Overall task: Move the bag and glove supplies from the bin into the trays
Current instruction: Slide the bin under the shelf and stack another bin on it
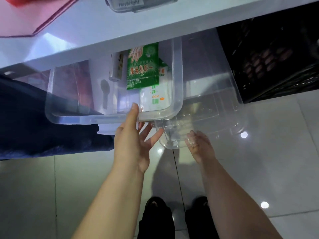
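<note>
Glove packet (143, 66) pointing away in bin (177, 69), left grip (133, 144) pinching rim (77, 118), right grip (198, 145) holding tray (207, 109)

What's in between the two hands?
The rounded corner of a second clear container, poking out from under the bin. It sits between the left hand and the right hand, seen in the head view.

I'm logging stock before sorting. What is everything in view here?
white table: one, white, top
clear bin: one, see-through, under the white table
lower tray: one, clear, below-right of bin
green packet: one, green, in bin
white packet: one, white, in bin, partly under green packet
spoon pack: one, pale, in bin
black crate: one, black, right
shoes: two, black, bottom
left hand: one, thumb over bin rim, fingers beneath
right hand: one, gripping lower tray's corner
</note>
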Demonstrator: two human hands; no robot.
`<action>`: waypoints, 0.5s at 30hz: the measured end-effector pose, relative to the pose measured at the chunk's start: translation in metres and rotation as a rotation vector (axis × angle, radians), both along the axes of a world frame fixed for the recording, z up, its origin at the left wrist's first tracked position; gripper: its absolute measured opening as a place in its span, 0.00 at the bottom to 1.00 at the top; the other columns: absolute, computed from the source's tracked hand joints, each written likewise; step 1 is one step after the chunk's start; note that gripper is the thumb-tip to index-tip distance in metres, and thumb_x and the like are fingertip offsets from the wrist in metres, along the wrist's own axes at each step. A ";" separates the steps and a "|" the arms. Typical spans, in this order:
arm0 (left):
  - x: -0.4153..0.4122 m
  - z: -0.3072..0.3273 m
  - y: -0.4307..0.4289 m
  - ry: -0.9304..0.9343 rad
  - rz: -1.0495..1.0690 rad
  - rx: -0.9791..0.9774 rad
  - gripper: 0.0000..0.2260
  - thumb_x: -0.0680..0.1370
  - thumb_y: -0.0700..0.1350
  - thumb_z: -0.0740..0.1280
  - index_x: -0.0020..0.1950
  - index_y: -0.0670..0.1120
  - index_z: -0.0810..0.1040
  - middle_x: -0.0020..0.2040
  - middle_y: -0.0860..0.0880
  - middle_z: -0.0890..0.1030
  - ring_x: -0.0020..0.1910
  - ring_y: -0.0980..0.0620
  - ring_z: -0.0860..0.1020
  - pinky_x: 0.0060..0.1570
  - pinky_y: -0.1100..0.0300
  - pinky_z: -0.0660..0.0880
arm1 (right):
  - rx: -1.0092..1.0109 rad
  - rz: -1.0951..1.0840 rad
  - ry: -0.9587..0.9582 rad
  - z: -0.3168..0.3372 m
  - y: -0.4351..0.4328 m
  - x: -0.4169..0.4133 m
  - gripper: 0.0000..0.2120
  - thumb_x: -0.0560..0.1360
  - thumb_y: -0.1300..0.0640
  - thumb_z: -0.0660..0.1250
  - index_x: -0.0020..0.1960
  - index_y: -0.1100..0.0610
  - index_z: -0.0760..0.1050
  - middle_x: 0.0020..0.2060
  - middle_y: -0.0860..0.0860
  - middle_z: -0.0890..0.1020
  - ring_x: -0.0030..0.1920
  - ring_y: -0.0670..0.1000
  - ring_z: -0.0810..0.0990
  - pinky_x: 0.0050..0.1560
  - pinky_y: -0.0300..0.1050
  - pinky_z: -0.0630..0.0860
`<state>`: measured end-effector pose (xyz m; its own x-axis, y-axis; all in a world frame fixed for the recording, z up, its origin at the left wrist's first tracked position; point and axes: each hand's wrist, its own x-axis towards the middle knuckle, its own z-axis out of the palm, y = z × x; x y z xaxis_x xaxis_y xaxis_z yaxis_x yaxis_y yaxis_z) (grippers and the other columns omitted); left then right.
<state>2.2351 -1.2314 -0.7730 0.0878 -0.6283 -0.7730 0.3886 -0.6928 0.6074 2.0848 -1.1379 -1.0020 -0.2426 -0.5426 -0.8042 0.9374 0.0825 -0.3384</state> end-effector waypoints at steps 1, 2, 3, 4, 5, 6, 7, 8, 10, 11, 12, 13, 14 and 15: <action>-0.003 0.001 0.000 -0.002 0.027 0.008 0.22 0.71 0.56 0.74 0.59 0.46 0.76 0.61 0.40 0.76 0.55 0.44 0.80 0.42 0.46 0.81 | 0.009 0.005 -0.006 -0.001 0.001 -0.002 0.15 0.75 0.74 0.59 0.44 0.54 0.73 0.36 0.52 0.85 0.40 0.52 0.85 0.48 0.49 0.76; -0.004 0.002 0.003 -0.001 0.033 0.015 0.22 0.72 0.57 0.72 0.61 0.46 0.76 0.61 0.41 0.76 0.56 0.45 0.79 0.42 0.45 0.81 | 0.025 0.007 -0.014 -0.003 0.001 -0.003 0.16 0.76 0.75 0.57 0.44 0.55 0.73 0.36 0.53 0.85 0.41 0.52 0.84 0.49 0.50 0.75; -0.004 0.004 0.006 0.013 0.032 0.024 0.23 0.74 0.58 0.70 0.62 0.46 0.75 0.62 0.42 0.76 0.58 0.45 0.79 0.43 0.44 0.81 | 0.042 0.017 -0.016 -0.003 0.000 -0.005 0.16 0.76 0.75 0.58 0.43 0.54 0.74 0.36 0.54 0.84 0.41 0.53 0.83 0.51 0.50 0.74; -0.001 0.005 0.011 0.029 0.032 0.029 0.22 0.75 0.59 0.68 0.62 0.46 0.75 0.62 0.43 0.77 0.59 0.44 0.78 0.44 0.44 0.81 | 0.058 0.039 -0.015 -0.002 0.000 -0.006 0.16 0.75 0.74 0.59 0.42 0.54 0.75 0.37 0.54 0.84 0.42 0.53 0.83 0.51 0.50 0.73; 0.003 0.006 0.016 0.037 0.035 0.025 0.22 0.76 0.59 0.66 0.63 0.45 0.75 0.62 0.44 0.77 0.60 0.43 0.78 0.44 0.44 0.81 | 0.076 0.065 -0.011 -0.001 -0.001 -0.007 0.16 0.73 0.74 0.61 0.41 0.53 0.75 0.37 0.54 0.84 0.40 0.52 0.82 0.50 0.50 0.74; 0.008 0.007 0.020 0.041 0.041 0.015 0.20 0.77 0.59 0.64 0.59 0.46 0.76 0.61 0.46 0.77 0.60 0.42 0.78 0.45 0.44 0.81 | 0.099 0.086 -0.008 -0.001 -0.001 -0.008 0.15 0.72 0.73 0.63 0.40 0.53 0.76 0.36 0.54 0.84 0.38 0.52 0.82 0.49 0.50 0.74; 0.013 0.008 0.024 0.050 0.061 0.012 0.17 0.78 0.59 0.63 0.54 0.46 0.76 0.59 0.45 0.77 0.60 0.42 0.78 0.46 0.45 0.81 | 0.126 0.101 -0.009 -0.001 -0.001 -0.009 0.14 0.71 0.72 0.65 0.39 0.53 0.76 0.36 0.55 0.84 0.37 0.52 0.81 0.49 0.50 0.75; 0.018 0.008 0.028 0.076 0.093 0.030 0.16 0.78 0.59 0.63 0.50 0.46 0.75 0.57 0.44 0.77 0.59 0.43 0.79 0.46 0.45 0.81 | 0.155 0.105 -0.008 -0.002 -0.001 -0.010 0.12 0.71 0.71 0.65 0.41 0.54 0.77 0.37 0.55 0.84 0.38 0.53 0.82 0.49 0.52 0.75; 0.024 0.009 0.033 0.214 0.157 0.131 0.16 0.75 0.58 0.67 0.46 0.45 0.72 0.56 0.41 0.79 0.54 0.42 0.82 0.46 0.42 0.81 | 0.203 0.084 -0.005 -0.002 -0.001 -0.011 0.10 0.74 0.69 0.64 0.45 0.55 0.76 0.41 0.55 0.84 0.44 0.56 0.82 0.52 0.54 0.76; 0.025 0.009 0.033 0.325 0.173 0.192 0.18 0.73 0.57 0.70 0.46 0.44 0.71 0.57 0.39 0.79 0.53 0.40 0.82 0.47 0.39 0.80 | 0.204 0.064 -0.003 -0.001 0.000 -0.012 0.09 0.75 0.69 0.64 0.47 0.55 0.75 0.43 0.56 0.83 0.45 0.56 0.81 0.51 0.53 0.77; 0.023 0.008 0.031 0.444 0.179 0.241 0.20 0.70 0.56 0.73 0.49 0.43 0.71 0.58 0.36 0.79 0.54 0.37 0.81 0.48 0.35 0.78 | 0.188 0.038 0.001 -0.001 0.000 -0.011 0.09 0.76 0.69 0.63 0.48 0.55 0.74 0.45 0.56 0.82 0.45 0.55 0.81 0.48 0.51 0.79; 0.021 0.007 0.027 0.546 0.177 0.272 0.24 0.67 0.55 0.74 0.53 0.42 0.71 0.59 0.34 0.78 0.55 0.34 0.80 0.50 0.31 0.75 | 0.170 0.011 0.007 0.000 0.001 -0.011 0.10 0.76 0.68 0.62 0.50 0.55 0.73 0.47 0.55 0.82 0.44 0.54 0.82 0.46 0.49 0.80; 0.017 0.007 0.021 0.618 0.161 0.277 0.28 0.65 0.54 0.75 0.57 0.41 0.71 0.60 0.32 0.77 0.57 0.31 0.78 0.52 0.28 0.73 | 0.152 -0.004 0.016 0.001 0.003 -0.010 0.10 0.77 0.68 0.61 0.52 0.55 0.73 0.48 0.55 0.81 0.45 0.53 0.82 0.45 0.48 0.80; 0.012 0.008 0.014 0.660 0.133 0.259 0.31 0.65 0.54 0.76 0.60 0.41 0.70 0.62 0.31 0.75 0.58 0.28 0.75 0.53 0.26 0.70 | 0.140 0.000 0.029 0.002 0.004 -0.010 0.11 0.77 0.67 0.61 0.56 0.55 0.72 0.50 0.54 0.81 0.45 0.52 0.83 0.44 0.47 0.80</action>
